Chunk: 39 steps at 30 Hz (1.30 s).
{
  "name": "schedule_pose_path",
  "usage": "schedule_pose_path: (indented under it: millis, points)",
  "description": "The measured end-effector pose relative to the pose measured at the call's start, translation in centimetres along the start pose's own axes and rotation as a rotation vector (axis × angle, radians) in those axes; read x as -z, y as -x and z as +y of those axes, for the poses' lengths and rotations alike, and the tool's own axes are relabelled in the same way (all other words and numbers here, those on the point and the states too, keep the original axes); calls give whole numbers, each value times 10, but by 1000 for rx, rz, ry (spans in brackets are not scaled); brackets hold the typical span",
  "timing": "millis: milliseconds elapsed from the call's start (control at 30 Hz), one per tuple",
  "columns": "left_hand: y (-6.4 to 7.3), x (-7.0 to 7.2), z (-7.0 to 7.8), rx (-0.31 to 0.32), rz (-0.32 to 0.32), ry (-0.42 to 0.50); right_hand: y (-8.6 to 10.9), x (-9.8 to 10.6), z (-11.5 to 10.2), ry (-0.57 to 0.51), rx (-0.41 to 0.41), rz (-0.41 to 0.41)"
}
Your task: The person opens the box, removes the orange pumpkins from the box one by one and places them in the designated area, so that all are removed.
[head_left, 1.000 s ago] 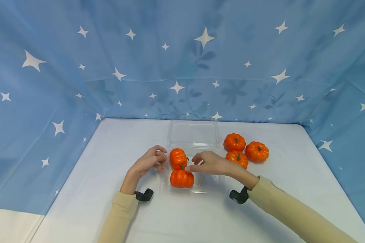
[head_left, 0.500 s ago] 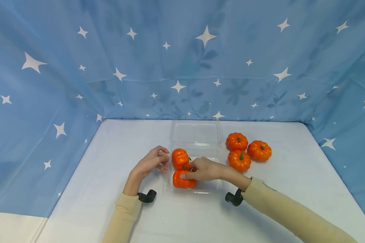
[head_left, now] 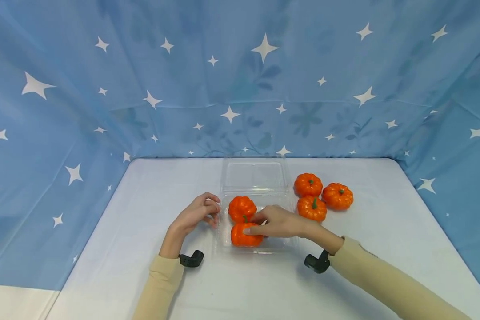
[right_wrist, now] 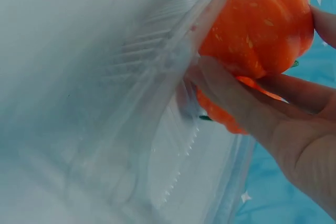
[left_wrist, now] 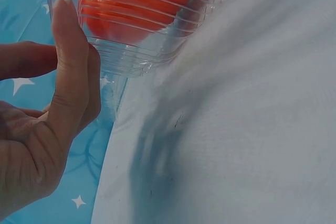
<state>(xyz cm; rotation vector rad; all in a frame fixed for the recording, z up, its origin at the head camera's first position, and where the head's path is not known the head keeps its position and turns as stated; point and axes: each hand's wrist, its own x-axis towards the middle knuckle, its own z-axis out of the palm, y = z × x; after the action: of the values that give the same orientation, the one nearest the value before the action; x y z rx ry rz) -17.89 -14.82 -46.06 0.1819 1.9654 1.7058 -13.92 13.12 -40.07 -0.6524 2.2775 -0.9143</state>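
Note:
My right hand [head_left: 280, 222] reaches into the clear plastic clamshell box [head_left: 280, 246] and grips the front small pumpkin [head_left: 246, 240] between thumb and fingers. That glossy orange pumpkin also shows in the right wrist view, with the thumb at one side and fingers along the other. Behind it in the box, right up against it, lies a second pumpkin [head_left: 241, 208]. My left hand [head_left: 196, 213] is at the box's left wall, fingers loosely bent. In the left wrist view one extended finger [left_wrist: 68, 51] rests against the clear ribbed wall, with orange showing through.
The box's clear lid [head_left: 256, 174] lies folded open toward the back. Right of the box, three more pumpkins sit close together: one at the back [head_left: 308, 185], one farther right [head_left: 338, 196] and one in front [head_left: 312, 209]. A blue star-patterned curtain [head_left: 240, 80] stands behind the white table [head_left: 164, 178].
My right hand has come down onto the front pumpkin and taken hold of it. Both pumpkins in the box have shifted slightly right, and the rear one has turned. My left hand stays put.

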Motion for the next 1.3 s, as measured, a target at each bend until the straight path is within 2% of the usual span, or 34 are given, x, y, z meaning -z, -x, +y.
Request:
schedule_pose_path:
  millis: [133,233,633,967,1167,1300]
  points:
    - [0,-2,-2,-2,-2,3,12,3,7,-57,18,12]
    - [0,-3,-2,-1,-7,4,20,4,12,-48,48,35]
    - [-2,-3,3,2,-16,-11,42,-2,27,-51,120,199]
    - [1,3,4,5,-15,-19,52,-10,36,54,219,352]
    - [1,4,1,1,-21,2,57,-13,40,27,228,430]
    - [1,3,-1,2,-31,8,61,-15,44,58,204,465]
